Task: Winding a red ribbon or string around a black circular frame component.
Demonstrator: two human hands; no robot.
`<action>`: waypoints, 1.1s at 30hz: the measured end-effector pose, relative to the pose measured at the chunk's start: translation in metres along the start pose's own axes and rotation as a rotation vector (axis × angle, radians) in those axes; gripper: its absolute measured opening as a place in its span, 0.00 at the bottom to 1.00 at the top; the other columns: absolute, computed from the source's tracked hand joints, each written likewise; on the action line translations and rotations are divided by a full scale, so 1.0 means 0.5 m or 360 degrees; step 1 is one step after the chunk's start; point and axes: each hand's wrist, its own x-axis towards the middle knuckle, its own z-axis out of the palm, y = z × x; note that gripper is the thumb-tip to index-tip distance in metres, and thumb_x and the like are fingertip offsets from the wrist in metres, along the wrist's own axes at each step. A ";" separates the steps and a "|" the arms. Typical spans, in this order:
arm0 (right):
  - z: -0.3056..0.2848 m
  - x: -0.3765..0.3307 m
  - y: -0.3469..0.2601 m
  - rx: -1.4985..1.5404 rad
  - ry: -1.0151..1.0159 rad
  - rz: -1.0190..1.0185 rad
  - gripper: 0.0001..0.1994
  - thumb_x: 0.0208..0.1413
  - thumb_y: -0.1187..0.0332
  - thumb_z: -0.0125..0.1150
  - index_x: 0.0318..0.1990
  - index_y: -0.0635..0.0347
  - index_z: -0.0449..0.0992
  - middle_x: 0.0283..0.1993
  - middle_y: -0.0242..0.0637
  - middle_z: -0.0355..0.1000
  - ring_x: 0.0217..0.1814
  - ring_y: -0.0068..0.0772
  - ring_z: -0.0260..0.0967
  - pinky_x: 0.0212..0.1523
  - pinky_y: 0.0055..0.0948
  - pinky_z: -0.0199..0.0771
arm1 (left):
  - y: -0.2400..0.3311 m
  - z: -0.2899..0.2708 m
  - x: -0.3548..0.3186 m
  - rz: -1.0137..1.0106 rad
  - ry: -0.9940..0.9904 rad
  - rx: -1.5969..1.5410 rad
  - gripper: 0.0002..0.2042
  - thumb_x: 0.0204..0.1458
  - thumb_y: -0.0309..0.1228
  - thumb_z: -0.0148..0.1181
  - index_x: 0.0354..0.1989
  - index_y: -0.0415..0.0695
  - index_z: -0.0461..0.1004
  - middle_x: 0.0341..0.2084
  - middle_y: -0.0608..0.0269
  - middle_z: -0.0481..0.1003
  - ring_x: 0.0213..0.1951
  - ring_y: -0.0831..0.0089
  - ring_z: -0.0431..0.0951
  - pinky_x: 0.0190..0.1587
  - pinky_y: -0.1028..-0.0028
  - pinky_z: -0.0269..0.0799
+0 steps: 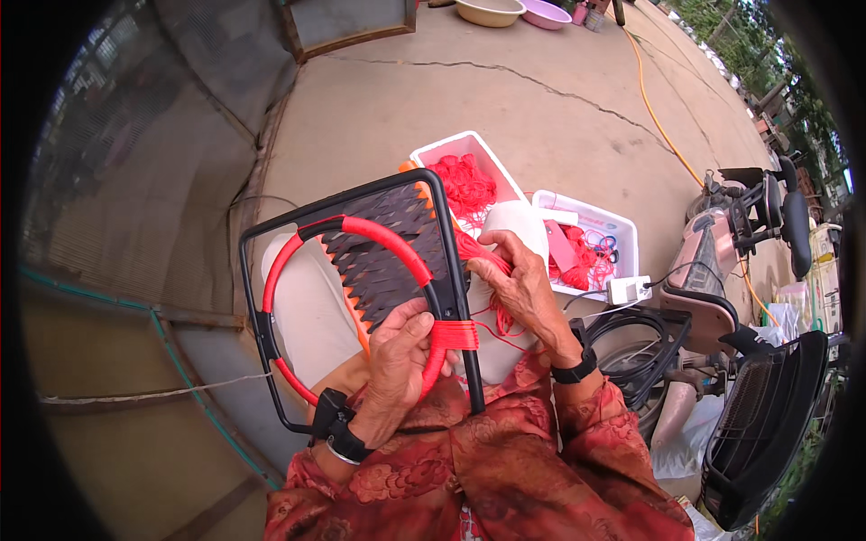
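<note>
A red hoop (298, 248) sits inside a black metal frame (343, 206), propped on the person's lap, and red cord (456, 334) is being wound round the place where hoop and frame bar meet. That binding is a tight band of several turns just beside the left hand's (397, 356) fingertips. The left hand is closed round the hoop and bar there, thumb on top, clamping them together. The right hand (523, 288), just to the right of the bar, pinches the loose run of cord between curled fingers, with a bundle of it trailing from the palm.

Behind the hoop, above the left hand, lies a dark woven panel with orange edging (383, 257). Only this one binding shows on the hoop's right side; the rest of the red rim looks bare of cord, so I judge the lashing to be at an early stage, with most of the hoop not yet tied to the frame.

Beyond the right hand, on the concrete ground (505, 99), stand a white foam box (442, 149) heaped with more red cord and a second white box (622, 230) holding red bits and scissors. Further right is a parked scooter (749, 234).
</note>
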 end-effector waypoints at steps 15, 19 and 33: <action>0.055 -0.052 0.034 0.0280 -0.0494 -0.0551 0.11 0.63 0.71 0.51 0.50 0.64 0.72 0.37 0.34 0.73 0.39 0.24 0.70 0.44 0.25 0.69 | -0.005 -0.010 0.006 -0.0189 -0.0012 -0.0110 0.12 0.61 0.32 0.51 0.47 0.35 0.68 0.30 0.48 0.77 0.24 0.62 0.79 0.20 0.70 0.75; -0.019 -0.088 0.014 0.0272 0.0138 -0.0129 0.09 0.62 0.68 0.54 0.41 0.65 0.76 0.34 0.34 0.73 0.35 0.24 0.68 0.38 0.24 0.68 | -0.008 -0.006 0.004 -0.0067 0.0034 -0.0040 0.10 0.61 0.32 0.53 0.42 0.37 0.69 0.28 0.47 0.77 0.23 0.63 0.79 0.18 0.72 0.74; 0.021 -0.197 0.001 0.0283 -0.0392 0.0430 0.17 0.60 0.72 0.53 0.57 0.59 0.71 0.17 0.25 0.61 0.19 0.13 0.55 0.20 0.19 0.56 | -0.018 -0.002 0.003 0.0093 0.0060 0.0038 0.10 0.60 0.32 0.55 0.43 0.38 0.68 0.27 0.48 0.78 0.20 0.65 0.78 0.16 0.73 0.73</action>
